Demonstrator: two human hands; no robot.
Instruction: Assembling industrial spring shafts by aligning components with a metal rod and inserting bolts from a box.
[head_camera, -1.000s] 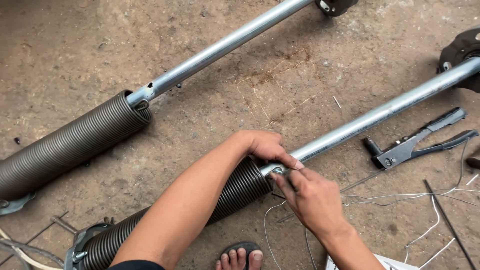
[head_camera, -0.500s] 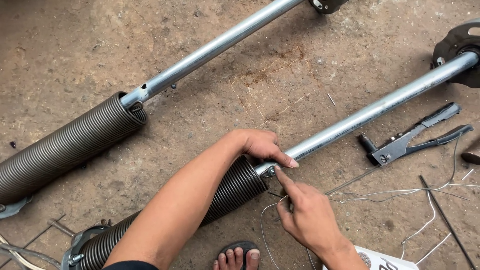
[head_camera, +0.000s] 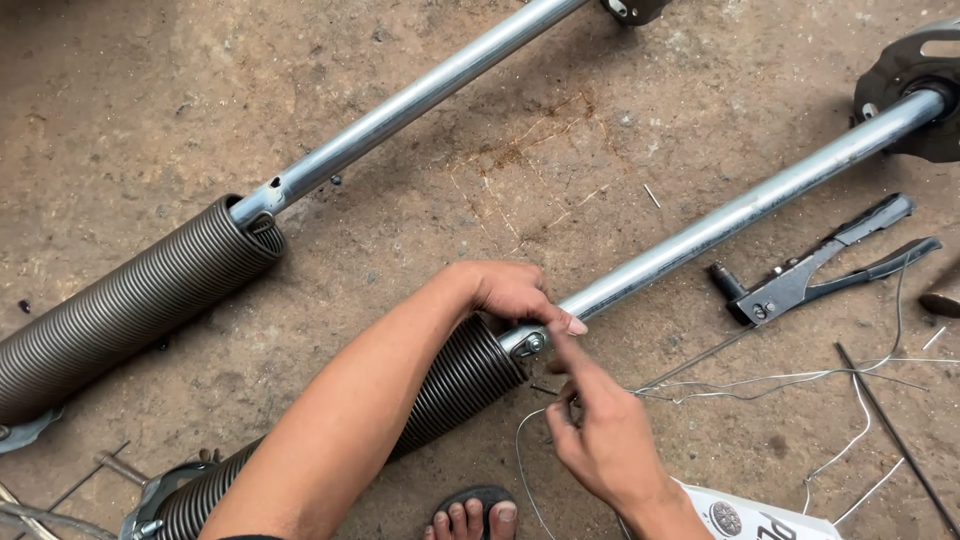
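My left hand (head_camera: 512, 292) rests over the end of the near coil spring (head_camera: 455, 385), fingers wrapped where the spring meets the metal pipe (head_camera: 750, 208). A bolt (head_camera: 531, 345) sits at that joint. My right hand (head_camera: 600, 440) is just below it, index finger pointing up to the bolt, the other fingers pinching a thin wire (head_camera: 760, 380) that trails to the right across the ground.
A second coil spring (head_camera: 130, 300) on its own pipe (head_camera: 420, 95) lies farther away. A hand riveter (head_camera: 815, 272) lies right of the near pipe. A dark disc (head_camera: 915, 70) caps the pipe's far end. My sandalled foot (head_camera: 475, 515) and a white package (head_camera: 750, 515) are at the bottom.
My right hand has dropped slightly from the joint and now points its index finger up at the bolt. The view has shifted a little; my left hand stays on the spring end.
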